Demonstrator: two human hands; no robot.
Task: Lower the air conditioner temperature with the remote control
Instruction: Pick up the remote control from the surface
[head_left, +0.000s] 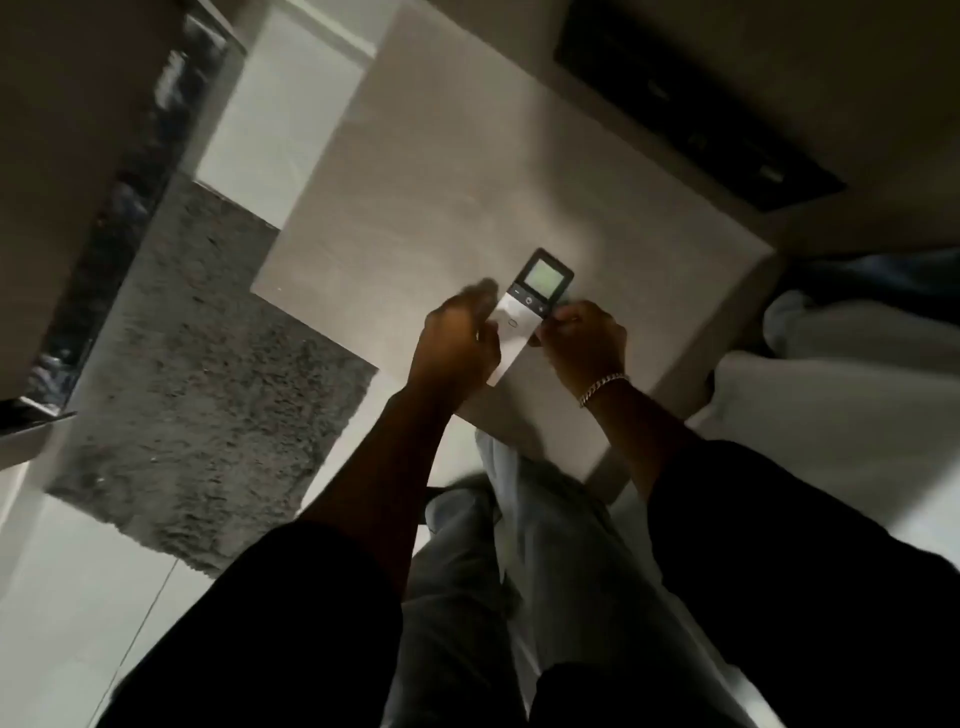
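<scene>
Both your hands are on the remote (524, 317), so pickup is done and the button work is what's left. Left hand (457, 345) is curled along the remote's left edge, fingers folded in, wrapping the lower white body; it's motion-blurred, so exact finger placement can't be read. Right hand (584, 338) sits at the right edge, fingertips pinched against the side near the button row just under the screen (543, 273); whether a finger is actually pressing, you can't tell from here. The remote is held between the two hands, screen end pointing away from you, above the pale table (441, 182); it's unclear whether it touches the surface. Screen looks lit but the digits are unreadable, so no evidence the setpoint has dropped. The air conditioner isn't in view. My read: early-to-mid stage, grip set, temperature-down press not confirmed. Remaining: find the down key, aim the screen end at the unit, press, check the readout.
</scene>
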